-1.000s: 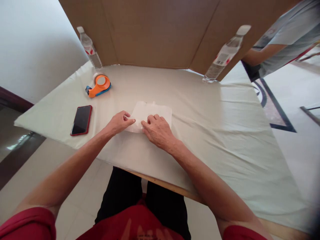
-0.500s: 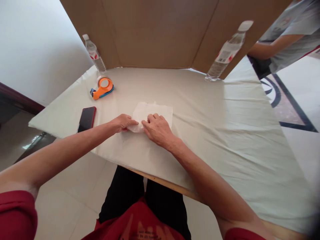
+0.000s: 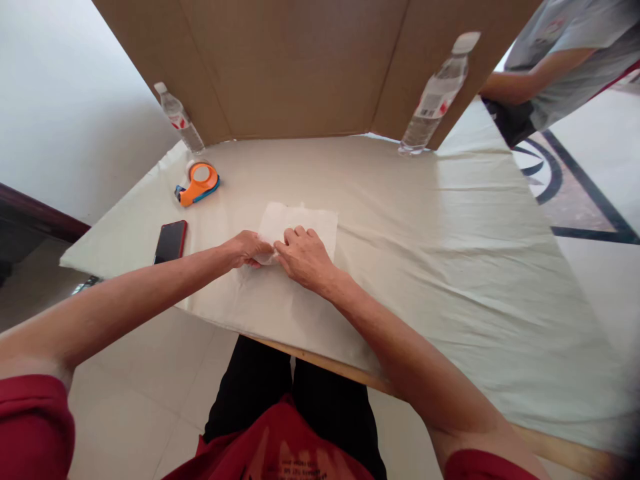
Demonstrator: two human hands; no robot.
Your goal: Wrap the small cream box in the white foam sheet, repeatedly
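A thin white sheet point(image 3: 300, 216), like tissue paper, lies on the cloth-covered table point(image 3: 400, 220) in front of me. Its near left corner is pinched by my left hand point(image 3: 251, 249), thumb on top and fingers curled beneath. My right hand point(image 3: 305, 259) rests on the sheet's near edge, with its thumb and fingertips closed on the paper beside my left thumb. The hands almost meet there. The bit of sheet between them is crumpled, and part of it is hidden under my right hand.
Left of my hands lie a phone point(image 3: 171, 241) and an orange tape dispenser point(image 3: 200, 184). Water bottles stand at the back left point(image 3: 180, 119) and back right point(image 3: 441, 97), before a tall cardboard screen point(image 3: 300, 73). Another person point(image 3: 565, 60) is beyond the table at right.
My left thumb and right fingers have drawn closer together on the paper's near edge. The camera view has shifted slightly; the other things stay in place.
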